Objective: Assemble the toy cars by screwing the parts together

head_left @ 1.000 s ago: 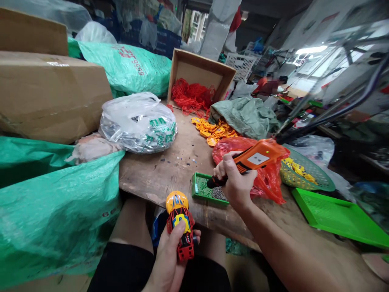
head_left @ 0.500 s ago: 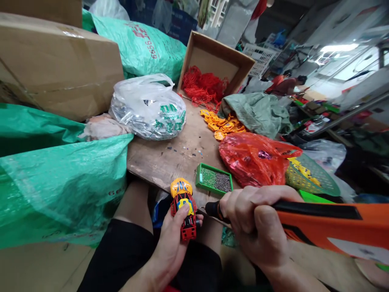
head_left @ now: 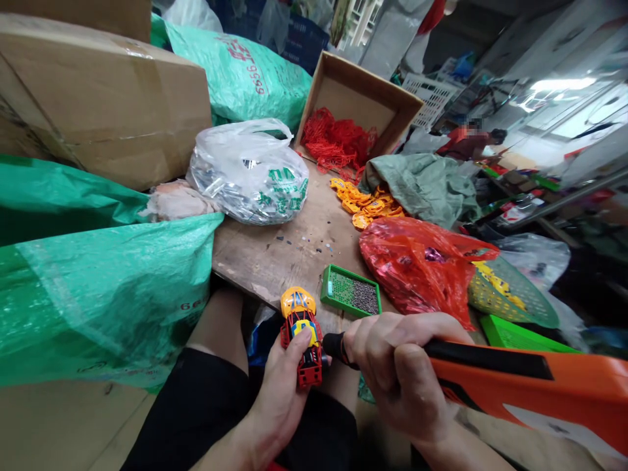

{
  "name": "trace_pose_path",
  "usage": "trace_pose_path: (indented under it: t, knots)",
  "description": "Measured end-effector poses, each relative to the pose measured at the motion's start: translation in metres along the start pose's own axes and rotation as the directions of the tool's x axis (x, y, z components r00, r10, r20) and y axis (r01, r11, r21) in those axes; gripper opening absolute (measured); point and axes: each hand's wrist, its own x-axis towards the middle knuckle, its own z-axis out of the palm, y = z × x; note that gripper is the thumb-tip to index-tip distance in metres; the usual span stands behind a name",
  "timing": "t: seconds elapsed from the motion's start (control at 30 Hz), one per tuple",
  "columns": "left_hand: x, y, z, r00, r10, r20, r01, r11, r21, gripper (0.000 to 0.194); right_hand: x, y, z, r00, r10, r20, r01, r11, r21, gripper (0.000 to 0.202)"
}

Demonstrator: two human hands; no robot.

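Note:
In my left hand (head_left: 282, 379) is a toy car (head_left: 300, 314) with an orange front, a red frame and a yellow-and-blue middle, gripped with the thumb on top. My right hand (head_left: 402, 366) is wrapped round the front of an orange-and-black electric screwdriver (head_left: 520, 373). The tool's black nose points left and meets the right side of the car; its tip is hidden there. Just beyond both hands, on the wooden table (head_left: 250, 261), stands a green tray (head_left: 338, 304) of small screws.
A red plastic bag (head_left: 417, 268) and a green basket (head_left: 530, 288) of yellow parts lie right. Orange parts (head_left: 367, 203), a carton (head_left: 377, 85) with red frames and a white bag (head_left: 245, 176) stand farther back. Green sacks (head_left: 122, 294) crowd the left. Another person (head_left: 468, 144) bends over in the background.
My right hand has brought the screwdriver left, so its nose now reaches the car's side. The left hand keeps its hold on the car. The whole view has shifted slightly.

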Motion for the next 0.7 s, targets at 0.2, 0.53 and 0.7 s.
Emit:
trace_pose_path:
  t: [0.2, 0.53, 0.7]
  knots:
    - [-0.0004, -0.0007, -0.0005, 1.0, -0.002, 0.015, 0.002, 1.0, -0.004, 0.038, -0.0007, 0.0032, -0.0002, 1.0, -0.026, 0.016, 0.025, 0.997, 0.07, 0.007]
    - [0.0006, -0.0021, -0.0023, 0.999, 0.009, 0.035, -0.009, 1.0, -0.007, 0.031, -0.002, 0.0044, -0.0016, 1.0, -0.018, 0.019, 0.017, 0.998, 0.054, 0.01]
    - [-0.0007, -0.0045, -0.0022, 0.999, 0.023, 0.037, -0.023, 1.0, -0.017, 0.031, -0.0017, 0.0055, -0.0001, 1.0, -0.024, 0.014, 0.023, 0.998, 0.065, 0.01]
